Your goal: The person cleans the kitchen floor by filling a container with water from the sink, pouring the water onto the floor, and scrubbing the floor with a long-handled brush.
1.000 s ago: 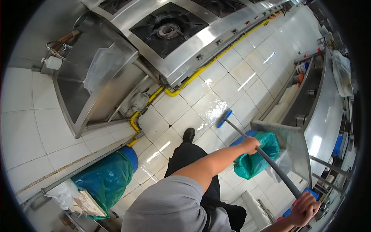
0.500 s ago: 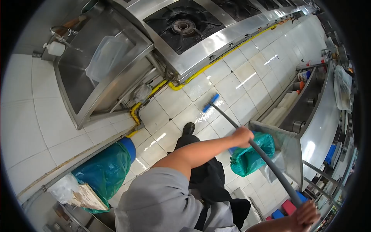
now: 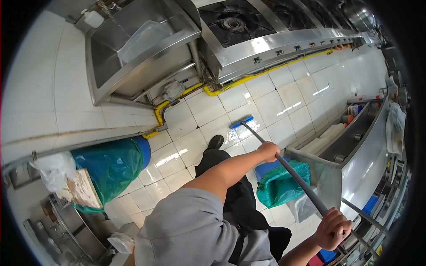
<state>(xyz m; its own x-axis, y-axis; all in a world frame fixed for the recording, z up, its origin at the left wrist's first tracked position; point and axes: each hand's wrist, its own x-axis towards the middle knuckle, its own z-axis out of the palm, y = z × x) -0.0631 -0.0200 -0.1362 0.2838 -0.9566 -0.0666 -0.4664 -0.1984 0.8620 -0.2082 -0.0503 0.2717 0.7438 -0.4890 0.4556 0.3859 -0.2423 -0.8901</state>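
Observation:
A long grey handle (image 3: 295, 175) slants across the floor to a blue brush head (image 3: 242, 122), which rests on the wet white tiles. My left hand (image 3: 269, 151) is wrapped round the middle part of the handle. Farther back, at the lower right, my right hand (image 3: 333, 228) grips the handle near its upper end. Beneath the handle stands a blue bin lined with a green bag (image 3: 284, 184). My dark shoe (image 3: 216, 142) is on the tiles just left of the brush head.
A steel sink (image 3: 111, 57) and a stove (image 3: 233, 24) line the far side, with a yellow pipe (image 3: 248, 78) along the floor. At the right is a steel counter (image 3: 364, 155). Another green-bagged bin (image 3: 111, 168) lies at the left, beside a white bag (image 3: 55, 170).
The brush head has shifted left and toward the stove since the oldest frame, its angle turning. Both hands have moved left in view, still on the handle. The camera view has also turned.

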